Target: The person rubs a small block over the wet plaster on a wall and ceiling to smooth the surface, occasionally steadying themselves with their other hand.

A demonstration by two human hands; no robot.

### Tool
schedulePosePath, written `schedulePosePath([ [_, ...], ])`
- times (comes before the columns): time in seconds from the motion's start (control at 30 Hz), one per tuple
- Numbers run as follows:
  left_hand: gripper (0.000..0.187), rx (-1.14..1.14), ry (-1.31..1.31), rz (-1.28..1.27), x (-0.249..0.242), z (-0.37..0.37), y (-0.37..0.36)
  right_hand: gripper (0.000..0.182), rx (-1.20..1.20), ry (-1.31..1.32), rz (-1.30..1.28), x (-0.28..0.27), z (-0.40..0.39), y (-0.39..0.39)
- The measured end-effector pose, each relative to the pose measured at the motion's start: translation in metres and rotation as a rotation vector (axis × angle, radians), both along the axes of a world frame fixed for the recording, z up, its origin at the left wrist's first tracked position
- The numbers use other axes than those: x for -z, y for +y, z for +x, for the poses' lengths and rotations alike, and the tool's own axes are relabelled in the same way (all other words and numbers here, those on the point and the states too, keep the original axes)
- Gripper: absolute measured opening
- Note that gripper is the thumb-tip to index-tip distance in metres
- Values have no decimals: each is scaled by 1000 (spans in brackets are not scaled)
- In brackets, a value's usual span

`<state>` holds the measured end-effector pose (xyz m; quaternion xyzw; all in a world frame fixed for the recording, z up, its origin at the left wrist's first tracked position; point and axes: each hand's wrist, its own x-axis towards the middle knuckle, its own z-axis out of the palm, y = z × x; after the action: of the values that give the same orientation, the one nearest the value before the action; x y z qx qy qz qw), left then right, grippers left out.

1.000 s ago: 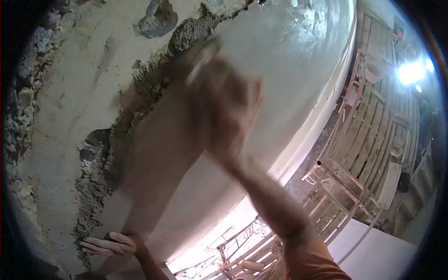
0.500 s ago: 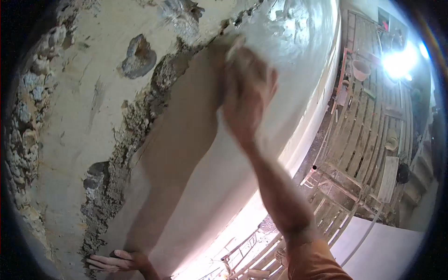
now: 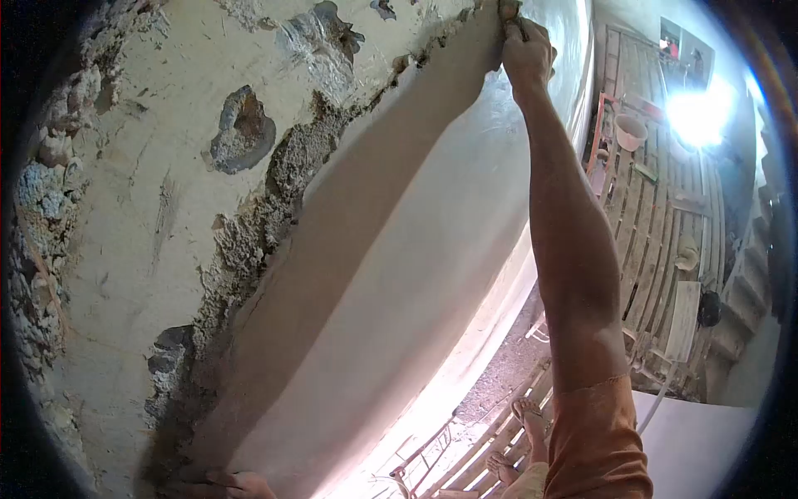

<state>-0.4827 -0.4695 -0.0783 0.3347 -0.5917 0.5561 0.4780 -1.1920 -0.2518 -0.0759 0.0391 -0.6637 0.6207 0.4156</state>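
Note:
My right hand (image 3: 529, 56) is high on the wall at the top of the view, its arm stretched up from the lower right. Its fingers are closed round a small dark thing at the wall that I cannot make out. Below it runs a band of smooth, pale plaster (image 3: 391, 274), partly in the arm's shadow. Low at the bottom edge, my left hand (image 3: 241, 484) lies against the wall, cut off by the frame and partly in shadow. Its fingers appear stretched out flat, holding nothing. A rough, broken plaster edge (image 3: 241, 245) borders the smooth band.
Older yellowish wall (image 3: 125, 249) with chipped holes lies to the left. On the right is a slatted wooden platform (image 3: 644, 241) with a bucket (image 3: 631, 131) and a pale board (image 3: 683, 320). A bright lamp (image 3: 698, 116) shines beyond. My sandalled feet (image 3: 530, 416) show below.
My right hand has moved up and right along the wall, and its arm is straighter. My left hand has slid lower in view, partly out of frame.

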Motion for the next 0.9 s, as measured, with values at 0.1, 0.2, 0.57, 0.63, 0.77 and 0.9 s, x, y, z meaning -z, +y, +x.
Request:
schedulePosePath([
  [0.1, 73, 45, 14, 29, -3, -4, 7, 35, 13, -18, -23, 2, 16, -12],
  [0.2, 72, 71, 22, 56, 0, -10, 11, 32, -11, 58, 36, 14, 96, -35],
  [0.57, 65, 197, -465, 41, 74, -32, -14, 38, -126, 84, 107, 12, 107, -13],
  [0.63, 68, 134, -559, -3, 73, -22, -20, 39, -118, 72, 56, 10, 114, -22],
  [0.77, 68, 134, -500, 26, 72, -32, -9, 47, -80, 89, 53, 20, 155, -71],
  [0.9, 69, 135, -384, 56, 70, -41, 7, 63, -366, 314, 342, 71, 308, -56],
])
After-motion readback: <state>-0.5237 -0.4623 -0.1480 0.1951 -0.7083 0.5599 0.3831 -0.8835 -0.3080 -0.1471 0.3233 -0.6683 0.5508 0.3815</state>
